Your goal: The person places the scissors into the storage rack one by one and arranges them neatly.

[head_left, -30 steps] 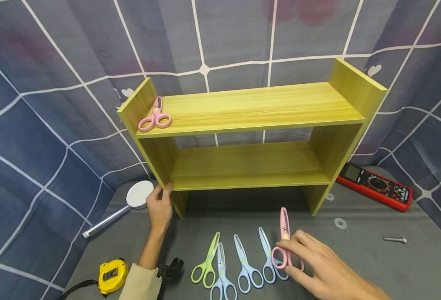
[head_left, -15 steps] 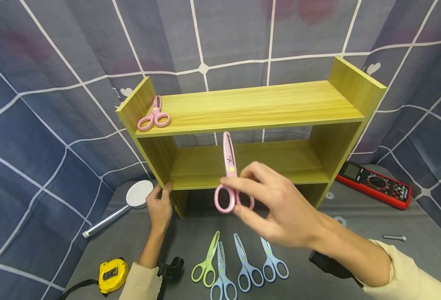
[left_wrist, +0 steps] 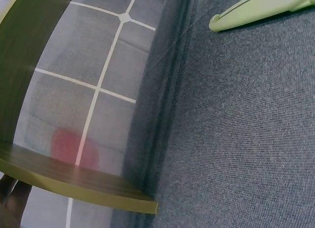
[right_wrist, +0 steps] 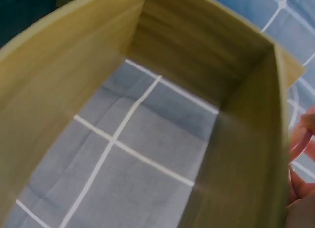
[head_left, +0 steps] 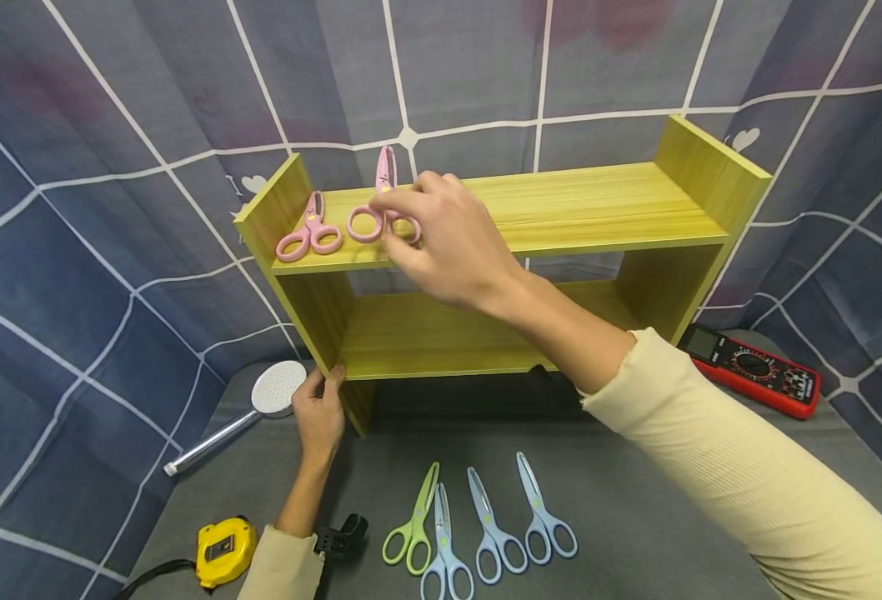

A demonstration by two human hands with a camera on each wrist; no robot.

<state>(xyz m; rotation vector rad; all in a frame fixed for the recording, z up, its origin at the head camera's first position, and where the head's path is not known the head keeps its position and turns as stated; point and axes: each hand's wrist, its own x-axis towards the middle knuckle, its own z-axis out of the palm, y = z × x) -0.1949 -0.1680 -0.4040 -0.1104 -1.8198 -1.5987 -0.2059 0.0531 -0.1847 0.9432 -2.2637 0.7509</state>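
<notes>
In the head view my right hand (head_left: 456, 237) pinches a pair of pink scissors (head_left: 385, 171) by the handles, blades pointing up, over the left part of the shelf's top board. Left of it, a second pair of pink scissors (head_left: 312, 227) lies on that board beside the side panel. My left hand (head_left: 319, 417) grips the lower left edge of the yellow wooden shelf (head_left: 561, 208). On the grey surface in front lie green scissors (head_left: 413, 533) and three blue scissors (head_left: 489, 533). The right wrist view shows the shelf's inside, with my right fingers (right_wrist: 307, 122) at its edge.
A shower head (head_left: 276, 388) lies left of the shelf, and a yellow tape measure (head_left: 225, 550) sits nearer the front. At the right is a red multimeter (head_left: 756, 367). A tiled-pattern curtain (head_left: 478, 75) hangs behind the shelf.
My right hand has carried the pink scissors from the row at the front, up and leftward, to the top board. The left hand keeps its place on the shelf.
</notes>
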